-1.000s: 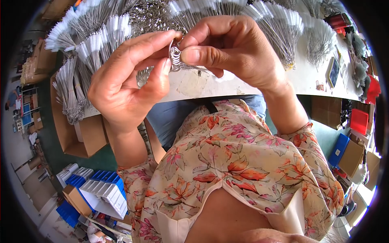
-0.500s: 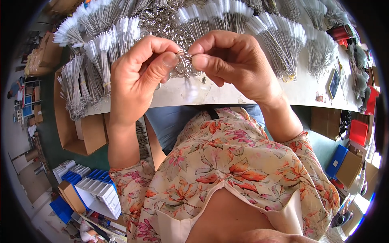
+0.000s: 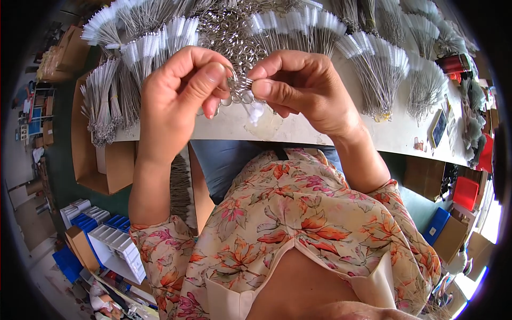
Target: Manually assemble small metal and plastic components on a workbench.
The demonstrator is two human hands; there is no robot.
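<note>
Above the desk (image 3: 224, 129), near its front edge: two bare hands, one left hand (image 3: 184, 88), one right hand (image 3: 303, 90). Metal rings (image 3: 244, 84), one small cluster, number unclear, set between the two thumb-and-forefinger pinches; fingers closed narrowly on it from either side. Beyond, one heap of loose rings (image 3: 226, 32), uncounted. Left wrist almost straight; right forearm slanting inward, fingertips leftward.

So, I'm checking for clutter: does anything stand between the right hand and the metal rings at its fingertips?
Nothing visible does: the right hand touches the metal rings directly. The loose pile lies beyond.
</note>
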